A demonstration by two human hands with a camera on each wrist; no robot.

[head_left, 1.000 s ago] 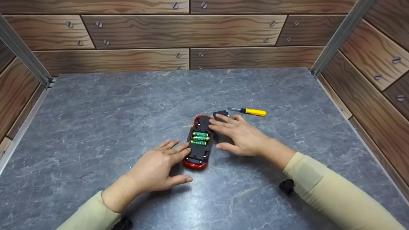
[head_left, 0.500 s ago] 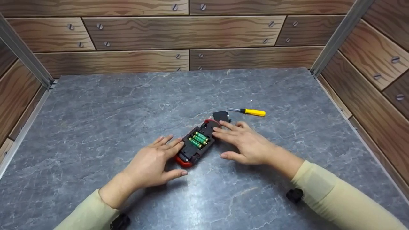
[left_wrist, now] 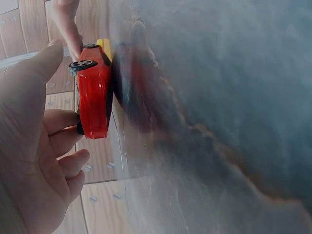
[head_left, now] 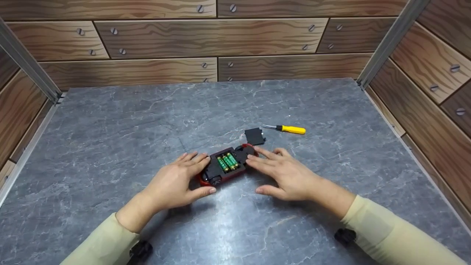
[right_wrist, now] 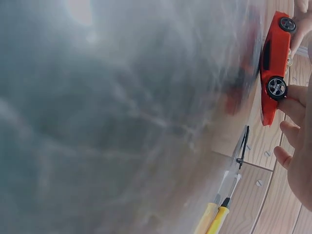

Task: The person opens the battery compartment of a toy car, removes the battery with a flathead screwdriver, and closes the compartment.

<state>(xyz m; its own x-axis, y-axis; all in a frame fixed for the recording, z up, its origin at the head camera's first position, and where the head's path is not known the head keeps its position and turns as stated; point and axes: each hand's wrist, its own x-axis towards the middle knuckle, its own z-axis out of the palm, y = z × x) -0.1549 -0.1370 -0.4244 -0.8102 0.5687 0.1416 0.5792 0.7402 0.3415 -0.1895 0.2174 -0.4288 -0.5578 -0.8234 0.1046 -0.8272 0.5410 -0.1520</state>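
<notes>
A red toy car (head_left: 217, 170) lies upside down on the grey table, its black underside up and slanting across the head view. Three green batteries (head_left: 228, 162) sit side by side in its uncovered battery compartment. The fingertips of my left hand (head_left: 171, 182) touch the car's left end, thumb apart from the fingers. At the other end, my right hand (head_left: 290, 176) rests its outstretched fingertips on the underside. In the left wrist view the red body (left_wrist: 95, 107) shows end-on; the right wrist view shows its side and wheels (right_wrist: 277, 87).
Just behind the car's right end lies a black battery cover (head_left: 254, 136). A yellow-handled screwdriver (head_left: 292, 129) lies to the right of the cover, tip pointing left. Wood-patterned walls (head_left: 211, 36) bound the table at the back and sides.
The car has turned clockwise from nearly lengthwise to slanting crosswise under both hands. My right hand has come nearer, exposing the battery cover; my left hand has shifted slightly away.
</notes>
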